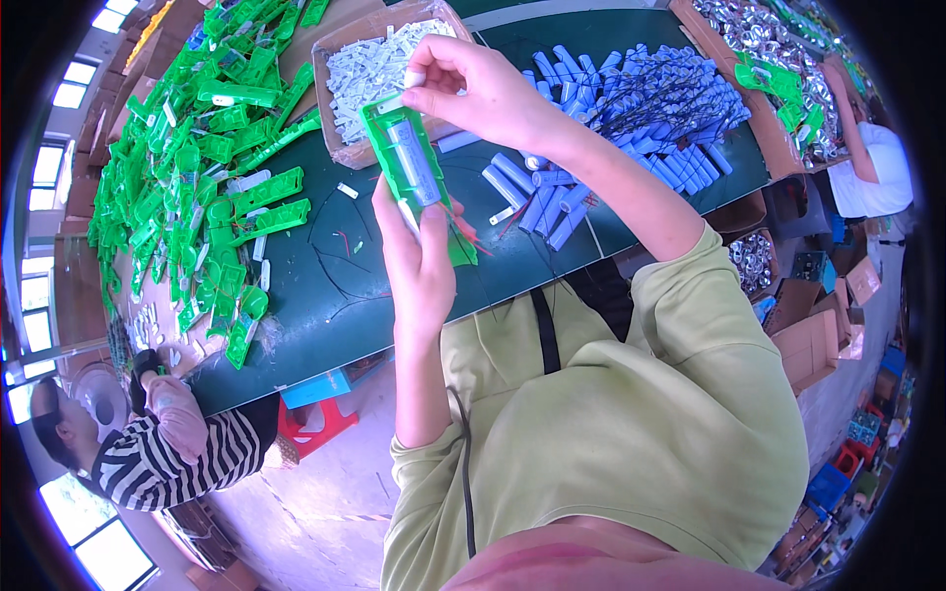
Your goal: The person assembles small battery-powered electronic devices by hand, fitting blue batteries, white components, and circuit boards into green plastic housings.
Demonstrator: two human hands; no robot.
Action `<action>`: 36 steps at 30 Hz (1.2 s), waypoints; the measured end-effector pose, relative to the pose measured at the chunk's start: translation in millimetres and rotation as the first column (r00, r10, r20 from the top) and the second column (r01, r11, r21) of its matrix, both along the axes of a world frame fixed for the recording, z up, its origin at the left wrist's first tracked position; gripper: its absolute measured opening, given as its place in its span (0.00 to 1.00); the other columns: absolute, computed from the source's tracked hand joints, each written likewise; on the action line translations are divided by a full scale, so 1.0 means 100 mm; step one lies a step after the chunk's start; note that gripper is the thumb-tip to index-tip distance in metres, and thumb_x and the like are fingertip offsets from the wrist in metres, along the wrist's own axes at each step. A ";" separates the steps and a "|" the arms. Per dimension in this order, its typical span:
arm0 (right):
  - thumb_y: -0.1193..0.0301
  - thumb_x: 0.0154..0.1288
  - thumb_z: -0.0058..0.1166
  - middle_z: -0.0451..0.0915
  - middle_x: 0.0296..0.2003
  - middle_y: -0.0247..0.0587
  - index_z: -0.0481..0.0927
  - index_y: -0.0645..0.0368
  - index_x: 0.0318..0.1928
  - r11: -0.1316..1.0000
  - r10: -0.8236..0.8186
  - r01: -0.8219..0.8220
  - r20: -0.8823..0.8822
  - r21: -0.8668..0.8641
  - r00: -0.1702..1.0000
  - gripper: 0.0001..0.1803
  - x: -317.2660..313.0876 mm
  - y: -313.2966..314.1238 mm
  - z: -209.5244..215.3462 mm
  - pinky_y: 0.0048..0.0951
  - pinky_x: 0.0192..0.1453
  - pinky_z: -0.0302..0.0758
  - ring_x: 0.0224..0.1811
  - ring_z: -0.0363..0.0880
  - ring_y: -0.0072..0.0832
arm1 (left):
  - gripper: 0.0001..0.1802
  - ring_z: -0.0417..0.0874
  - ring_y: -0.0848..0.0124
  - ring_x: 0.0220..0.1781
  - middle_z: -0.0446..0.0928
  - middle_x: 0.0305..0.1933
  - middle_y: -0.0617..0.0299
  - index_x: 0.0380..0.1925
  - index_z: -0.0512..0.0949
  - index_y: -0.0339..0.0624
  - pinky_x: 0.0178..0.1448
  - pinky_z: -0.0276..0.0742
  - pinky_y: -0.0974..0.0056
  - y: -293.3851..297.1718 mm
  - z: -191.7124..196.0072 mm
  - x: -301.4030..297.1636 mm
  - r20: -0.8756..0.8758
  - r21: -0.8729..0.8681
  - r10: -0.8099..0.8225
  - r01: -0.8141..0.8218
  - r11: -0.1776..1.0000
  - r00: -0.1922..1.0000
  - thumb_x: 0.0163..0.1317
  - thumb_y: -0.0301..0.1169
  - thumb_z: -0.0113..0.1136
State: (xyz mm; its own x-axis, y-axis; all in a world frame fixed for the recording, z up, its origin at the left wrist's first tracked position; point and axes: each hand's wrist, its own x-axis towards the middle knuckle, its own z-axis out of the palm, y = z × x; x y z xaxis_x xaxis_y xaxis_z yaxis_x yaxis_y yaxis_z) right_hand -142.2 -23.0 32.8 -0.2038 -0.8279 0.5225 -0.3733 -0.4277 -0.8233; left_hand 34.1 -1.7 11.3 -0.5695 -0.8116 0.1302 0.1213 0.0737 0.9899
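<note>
In my left hand I hold a long green plastic casing above the table, its open side facing up. A blue cylindrical battery cell lies in it, my left thumb against its lower end. Thin red wires stick out by that end. My right hand is at the far end of the casing, thumb and forefinger closed by a small white piece there. Whether the fingertips grip that piece or the rim, I cannot tell.
A cardboard box of small white parts stands beyond my hands. Green casings are heaped at the left, wired blue cells at the right. Loose wires lie on the dark green table. One person is at the left, another at the far right.
</note>
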 end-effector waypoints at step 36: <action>0.77 0.59 0.48 0.72 0.25 0.31 0.72 0.58 0.44 0.904 -0.283 0.248 0.051 0.349 0.958 0.11 -1.68 -0.97 0.10 0.20 0.26 0.65 0.24 0.69 0.17 | 0.18 0.80 0.63 0.35 0.77 0.39 0.51 0.50 0.71 0.33 0.40 0.74 0.62 -1.90 0.01 0.04 0.544 -0.557 0.301 0.069 0.828 0.783 0.61 0.29 0.50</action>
State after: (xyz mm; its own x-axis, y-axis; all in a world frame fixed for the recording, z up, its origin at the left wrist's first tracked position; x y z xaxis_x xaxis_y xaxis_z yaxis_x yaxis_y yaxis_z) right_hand -310.5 -120.0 42.5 -0.4765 -0.8584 0.1900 -0.3443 -0.0166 -0.9387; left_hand 37.9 -192.0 12.0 -0.5824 -0.7815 0.2238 -0.5121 0.5665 0.6456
